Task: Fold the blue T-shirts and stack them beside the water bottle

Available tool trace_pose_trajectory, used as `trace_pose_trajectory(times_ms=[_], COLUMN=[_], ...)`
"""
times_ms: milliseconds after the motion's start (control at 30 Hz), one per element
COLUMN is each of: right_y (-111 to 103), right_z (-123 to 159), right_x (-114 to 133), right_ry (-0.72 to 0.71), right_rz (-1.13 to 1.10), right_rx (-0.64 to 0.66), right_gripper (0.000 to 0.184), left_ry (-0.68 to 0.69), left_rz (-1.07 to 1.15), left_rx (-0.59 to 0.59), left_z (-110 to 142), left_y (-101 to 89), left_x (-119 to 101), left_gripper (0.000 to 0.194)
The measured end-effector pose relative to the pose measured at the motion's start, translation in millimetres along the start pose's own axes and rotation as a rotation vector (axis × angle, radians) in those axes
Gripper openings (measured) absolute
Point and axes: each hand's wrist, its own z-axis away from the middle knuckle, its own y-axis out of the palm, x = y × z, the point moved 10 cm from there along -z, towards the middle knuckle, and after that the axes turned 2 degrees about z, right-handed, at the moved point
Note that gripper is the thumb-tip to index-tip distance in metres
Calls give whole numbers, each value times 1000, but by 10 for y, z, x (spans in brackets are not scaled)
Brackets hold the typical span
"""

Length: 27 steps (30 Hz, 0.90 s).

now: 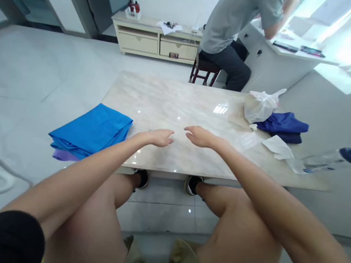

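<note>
Left hand (pixel 157 137) and right hand (pixel 201 137) open and empty, fingers (pixel 170 138) loosely curled, released, grasping nothing; apparently just above the polished marble tabletop (pixel 167 103), though contact hard to tell. Nearest the left hand, a folded blue cloth (pixel 90 130) on a purple cloth (pixel 62 155), the stack seemingly hanging past the table's near-left corner: a careless tug could slide both to the floor. Nearest the right hand, a crumpled white tissue (pixel 276 147), light enough to shift at a brush of the wrist. Just beyond it, a clear plastic bottle (pixel 333 161) with a blue cap, on its side at the right edge and seemingly overhanging: a knock could roll it off. Farther along, a white plastic bag (pixel 260 105) partly on a navy cloth (pixel 281 125), with a slip possible on the slick stone if dragged. Well beyond the table, a seated person (pixel 230 32) at a white counter (pixel 290 56), apart from all of this.
</note>
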Motion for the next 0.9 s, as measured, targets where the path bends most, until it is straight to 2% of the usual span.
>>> trace_pose_trajectory(times_ms=[33, 100, 167, 233, 433, 533, 633, 800, 900], right_y=[261, 656, 889, 997, 1100, 1130, 1090, 970, 871], right_z=[-151, -334, -406, -438, -612, -666, -609, -312, -96], right_x=[-140, -319, -409, -460, -513, -488, -375, -38, 186], right_ry=[42, 74, 82, 95, 183, 238, 253, 237, 158], right_rz=[80, 164, 190, 183, 132, 117, 132, 82, 113], right_rx=[41, 86, 110, 122, 126, 129, 125, 186, 326], right_gripper=[60, 67, 74, 80, 87, 89, 91, 96, 81], left_ry=[-22, -53, -70, -77, -146, -188, -190, -103, -76], left_rz=[-65, -143, -172, -187, -168, -146, -183, -213, -112], left_rx=[-7, -22, -41, -61, -82, -61, -24, 109, 196], left_z=[-145, -306, -362, -388, -504, -532, -485, -147, 197], left_y=[139, 335, 422, 445, 511, 545, 497, 382, 296], left_x=[124, 317, 457, 559, 655, 617, 541, 337, 297], left_gripper=[67, 69, 70, 71, 74, 78, 79, 70, 69])
